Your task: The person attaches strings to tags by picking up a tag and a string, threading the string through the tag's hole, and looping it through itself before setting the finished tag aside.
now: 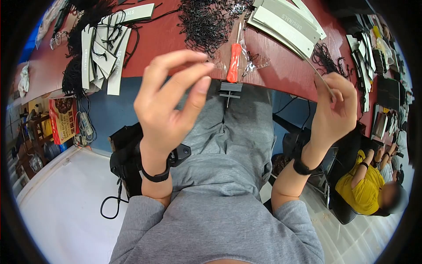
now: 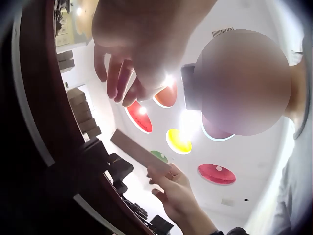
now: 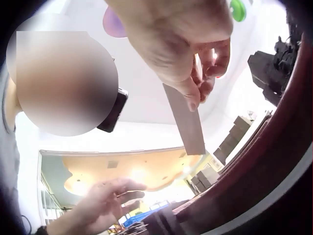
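Observation:
My right hand (image 1: 333, 105) pinches one end of a narrow flat card strip (image 1: 320, 78), seen nearly edge-on in the head view. In the right wrist view the strip (image 3: 186, 120) hangs from the thumb and fingers of my right hand (image 3: 190, 54). My left hand (image 1: 169, 99) is raised at the table's front edge, fingers bent loosely and apart, with nothing in them. Between the hands, a red-handled screwdriver (image 1: 234, 61) lies on clear plastic. Behind it spreads a heap of small black cords (image 1: 206, 26).
Printed card tags (image 1: 285, 24) are stacked at the back right. Tags with black cords (image 1: 105, 55) lie at the left of the red table (image 1: 162, 39). A dark metal bracket (image 1: 231, 88) sits at its front edge. A person in yellow (image 1: 362, 189) sits at the right.

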Tool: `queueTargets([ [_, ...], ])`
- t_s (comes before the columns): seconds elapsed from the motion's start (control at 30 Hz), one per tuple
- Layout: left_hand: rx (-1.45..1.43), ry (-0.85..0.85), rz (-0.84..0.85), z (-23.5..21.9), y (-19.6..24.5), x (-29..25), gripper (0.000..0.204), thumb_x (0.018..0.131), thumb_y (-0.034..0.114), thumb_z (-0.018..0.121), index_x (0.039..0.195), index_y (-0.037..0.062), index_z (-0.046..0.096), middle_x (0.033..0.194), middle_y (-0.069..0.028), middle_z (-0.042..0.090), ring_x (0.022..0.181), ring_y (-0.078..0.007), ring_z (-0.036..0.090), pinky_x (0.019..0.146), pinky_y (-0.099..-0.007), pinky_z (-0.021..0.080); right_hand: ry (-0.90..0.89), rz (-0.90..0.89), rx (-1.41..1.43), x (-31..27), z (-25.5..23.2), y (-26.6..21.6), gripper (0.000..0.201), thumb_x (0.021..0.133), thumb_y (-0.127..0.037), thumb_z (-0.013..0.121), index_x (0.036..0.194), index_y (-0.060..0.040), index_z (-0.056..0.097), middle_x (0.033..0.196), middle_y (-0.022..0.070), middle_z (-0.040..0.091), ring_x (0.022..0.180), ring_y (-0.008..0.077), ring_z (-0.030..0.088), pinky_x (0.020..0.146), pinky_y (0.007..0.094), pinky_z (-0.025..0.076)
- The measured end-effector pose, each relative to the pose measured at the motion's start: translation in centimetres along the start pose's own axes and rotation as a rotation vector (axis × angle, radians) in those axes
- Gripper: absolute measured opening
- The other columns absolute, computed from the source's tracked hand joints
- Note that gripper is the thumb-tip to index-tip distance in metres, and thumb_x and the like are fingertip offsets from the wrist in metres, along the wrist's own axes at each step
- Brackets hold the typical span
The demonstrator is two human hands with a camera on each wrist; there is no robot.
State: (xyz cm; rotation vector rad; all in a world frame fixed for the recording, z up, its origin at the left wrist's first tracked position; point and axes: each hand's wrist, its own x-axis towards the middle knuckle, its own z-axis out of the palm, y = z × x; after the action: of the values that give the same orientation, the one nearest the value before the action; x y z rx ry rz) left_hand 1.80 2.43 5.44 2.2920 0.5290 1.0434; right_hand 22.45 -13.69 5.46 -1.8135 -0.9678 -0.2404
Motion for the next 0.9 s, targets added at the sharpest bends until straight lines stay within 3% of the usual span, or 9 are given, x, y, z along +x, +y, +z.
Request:
queueTargets([
  [0.13, -0.082, -0.042, 0.064, 1.0, 0.3, -1.2, 0.018, 0.081, 0.007, 0.066, 0.096, -0.0021, 0.068, 0.1, -0.0148, 0.064, 0.089, -0.025, 0.062, 0.079, -0.0325, 0.05, 0.004, -0.035, 0.119, -1.4, -1.0, -1.9, 0.018, 0.073, 0.012, 0.068, 0.086, 0.0035, 0.059, 0.082, 0.0117, 0.063, 0.074, 0.0151, 0.056, 0.065, 0.0233, 0.043],
  [0.27, -0.254, 0.041, 0.02, 1.0, 1.1, -3.2, 0.03, 0.071, 0.011, 0.075, 0.099, 0.0015, 0.068, 0.096, -0.0101, 0.065, 0.081, -0.0223, 0.061, 0.068, -0.0317, 0.049, -0.2, -0.036, 0.499, -3.1, -2.0, -3.2, 0.019, 0.069, -0.001, 0.075, 0.08, 0.002, 0.06, 0.071, 0.0095, 0.061, 0.062, 0.019, 0.054, 0.057, 0.0287, 0.041],
  [0.33, -0.411, -0.058, 0.012, 0.9, 0.6, -4.3, 0.031, 0.071, 0.014, 0.077, 0.097, 0.0009, 0.068, 0.094, -0.01, 0.066, 0.079, -0.0218, 0.061, 0.068, -0.0313, 0.049, -0.343, 0.043, 0.607, -4.0, -1.2, -4.0, 0.019, 0.067, -0.003, 0.077, 0.079, 0.0012, 0.063, 0.069, 0.009, 0.062, 0.059, 0.0186, 0.053, 0.055, 0.0286, 0.04],
  [0.4, -0.508, -0.252, -0.081, 1.5, 0.0, -5.6, 0.033, 0.071, 0.019, 0.079, 0.096, 0.0007, 0.068, 0.091, -0.0101, 0.066, 0.077, -0.0224, 0.062, 0.067, -0.0315, 0.049, -0.547, 0.142, 0.417, -4.8, 0.5, -4.7, 0.016, 0.069, -0.002, 0.077, 0.08, 0.0002, 0.066, 0.07, 0.0074, 0.063, 0.058, 0.0148, 0.055, 0.053, 0.0264, 0.041],
  [0.47, -0.552, -0.259, -0.097, 2.5, -0.4, -6.6, 0.027, 0.073, 0.017, 0.077, 0.091, -0.0001, 0.067, 0.084, -0.011, 0.065, 0.072, -0.0232, 0.062, 0.062, -0.0311, 0.048, -0.601, 0.126, 0.312, -5.9, 2.8, -4.6, 0.014, 0.072, -0.001, 0.075, 0.081, -0.0013, 0.064, 0.07, 0.006, 0.061, 0.058, 0.0157, 0.055, 0.054, 0.025, 0.043],
  [0.53, -0.298, -0.378, -0.269, 2.9, -1.2, -7.7, 0.017, 0.078, 0.01, 0.071, 0.089, -0.0024, 0.067, 0.079, -0.0114, 0.066, 0.067, -0.0219, 0.063, 0.061, -0.0287, 0.048, -0.577, 0.23, 0.313, -7.1, 4.3, -3.9, 0.014, 0.075, -0.003, 0.074, 0.082, -0.0007, 0.062, 0.07, 0.0063, 0.06, 0.059, 0.0141, 0.055, 0.055, 0.025, 0.044],
  [0.6, -0.388, -0.311, -0.389, 3.4, -1.6, -7.6, 0.009, 0.082, 0.004, 0.067, 0.087, -0.003, 0.066, 0.075, -0.0105, 0.064, 0.063, -0.0193, 0.061, 0.058, -0.0267, 0.047, -0.5, 0.298, 0.344, -8.0, 5.5, -3.4, 0.013, 0.076, -0.003, 0.073, 0.082, -0.0001, 0.062, 0.071, 0.0063, 0.06, 0.06, 0.0134, 0.056, 0.055, 0.0247, 0.044],
  [0.8, -0.345, -0.217, -0.273, 4.3, -1.4, -7.4, 0.007, 0.084, 0.001, 0.063, 0.089, -0.0033, 0.065, 0.074, -0.0109, 0.063, 0.063, -0.0198, 0.062, 0.058, -0.027, 0.047, -0.483, 0.248, 0.309, -8.0, 5.6, -3.1, 0.013, 0.076, -0.002, 0.073, 0.083, -0.0004, 0.063, 0.072, 0.0061, 0.062, 0.06, 0.0132, 0.056, 0.056, 0.0244, 0.045],
  [0.9, -0.262, -0.247, -0.242, 4.7, -1.6, -7.7, 0.009, 0.078, -0.001, 0.066, 0.086, -0.0019, 0.062, 0.076, -0.0117, 0.062, 0.067, -0.0281, 0.062, 0.058, -0.0338, 0.048, -0.48, 0.228, 0.27, -8.2, 5.8, -2.5, 0.013, 0.076, -0.002, 0.073, 0.083, -0.0007, 0.063, 0.072, 0.0062, 0.062, 0.06, 0.0131, 0.056, 0.056, 0.0244, 0.045],
])
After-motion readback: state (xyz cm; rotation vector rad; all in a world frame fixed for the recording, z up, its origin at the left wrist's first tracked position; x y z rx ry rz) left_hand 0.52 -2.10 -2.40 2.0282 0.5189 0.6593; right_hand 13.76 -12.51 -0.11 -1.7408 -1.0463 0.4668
